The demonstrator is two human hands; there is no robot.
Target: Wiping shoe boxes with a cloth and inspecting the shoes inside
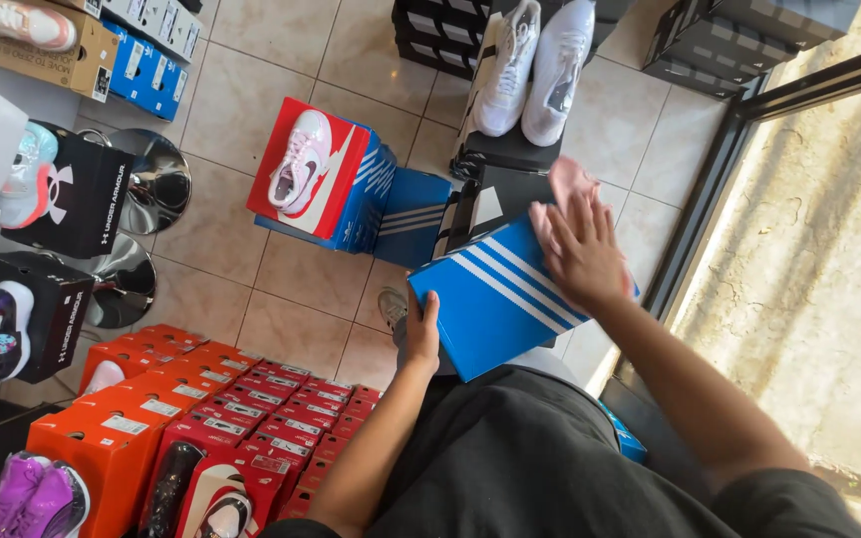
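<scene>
I hold a blue shoe box (495,294) with white diagonal stripes at waist height, tilted. My left hand (421,334) grips its lower left corner. My right hand (580,244) lies flat on the box's upper right part and presses a pink cloth (568,184) against the lid. My own grey shoe (392,305) shows on the tiled floor just below the box.
A pink sneaker rests on a red box (303,169) atop blue boxes ahead. White sneakers (535,65) sit on black boxes. Orange and red boxes (201,418) stack at the lower left. Black display boxes (77,199) with shoes line the left. A window frame (719,189) runs along the right.
</scene>
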